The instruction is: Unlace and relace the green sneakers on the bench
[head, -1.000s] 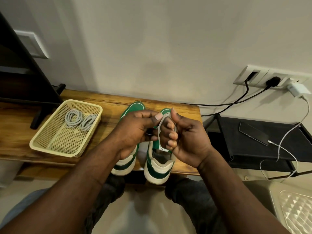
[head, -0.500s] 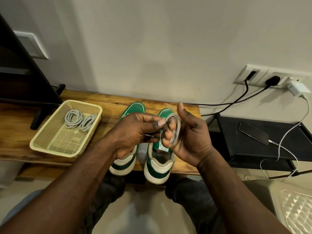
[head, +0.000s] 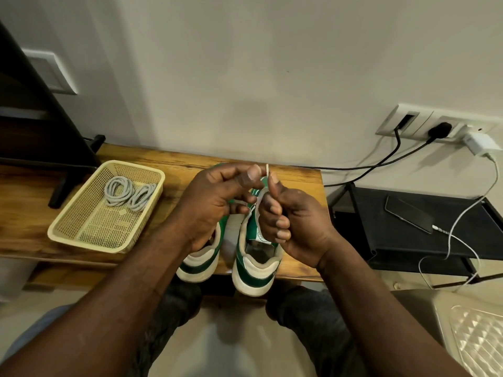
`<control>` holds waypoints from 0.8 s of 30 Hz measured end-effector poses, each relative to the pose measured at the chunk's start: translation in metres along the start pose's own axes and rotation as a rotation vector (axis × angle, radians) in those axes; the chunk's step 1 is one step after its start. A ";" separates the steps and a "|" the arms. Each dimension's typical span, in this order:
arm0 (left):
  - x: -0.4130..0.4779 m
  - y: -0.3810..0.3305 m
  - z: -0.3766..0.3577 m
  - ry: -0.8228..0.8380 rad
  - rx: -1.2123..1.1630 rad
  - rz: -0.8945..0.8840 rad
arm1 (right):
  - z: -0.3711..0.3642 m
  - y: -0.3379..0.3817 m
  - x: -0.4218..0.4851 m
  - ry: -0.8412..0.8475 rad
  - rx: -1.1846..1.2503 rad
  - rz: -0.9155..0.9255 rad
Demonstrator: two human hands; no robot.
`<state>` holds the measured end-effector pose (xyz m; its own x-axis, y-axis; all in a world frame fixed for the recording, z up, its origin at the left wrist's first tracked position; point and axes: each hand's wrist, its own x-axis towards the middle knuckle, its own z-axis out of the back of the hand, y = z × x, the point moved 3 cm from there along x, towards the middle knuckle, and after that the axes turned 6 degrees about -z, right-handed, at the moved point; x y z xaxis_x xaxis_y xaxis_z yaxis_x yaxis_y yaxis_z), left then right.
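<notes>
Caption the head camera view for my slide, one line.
Left hand and right hand pinch a pale shoelace over green-and-white sneakers on a wooden bench beside a cream basket.

Nothing legible — the round emblem (head: 260, 235) on one green sneaker (head: 249, 274) is perhaps lettered — too blurred.

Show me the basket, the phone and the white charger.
basket (head: 81, 241): head view, on its near rim.
phone (head: 408, 217): head view, middle of its dark screen.
white charger (head: 480, 144): head view, its body at the wall socket.

The green-and-white sneakers (head: 254, 273) are sitting at the wooden tabletop's (head: 24, 213) front-right edge, with the cream plastic mesh basket (head: 89, 224) lying to their left.
</notes>
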<state>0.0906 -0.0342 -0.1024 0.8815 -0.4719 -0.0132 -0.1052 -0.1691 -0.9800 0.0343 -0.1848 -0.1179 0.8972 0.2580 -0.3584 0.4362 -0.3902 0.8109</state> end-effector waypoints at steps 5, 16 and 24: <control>-0.001 0.004 -0.004 -0.004 -0.045 0.042 | -0.004 -0.003 -0.001 -0.006 -0.074 0.009; 0.002 0.006 0.018 -0.186 -0.013 0.175 | -0.018 -0.014 -0.005 0.037 -0.235 -0.068; -0.002 0.020 -0.005 -0.003 -0.294 0.364 | -0.009 0.002 -0.009 0.141 0.075 0.005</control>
<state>0.0848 -0.0410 -0.1211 0.7644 -0.5435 -0.3468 -0.5336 -0.2314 -0.8135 0.0268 -0.1800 -0.1091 0.8832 0.3751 -0.2814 0.4400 -0.4554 0.7740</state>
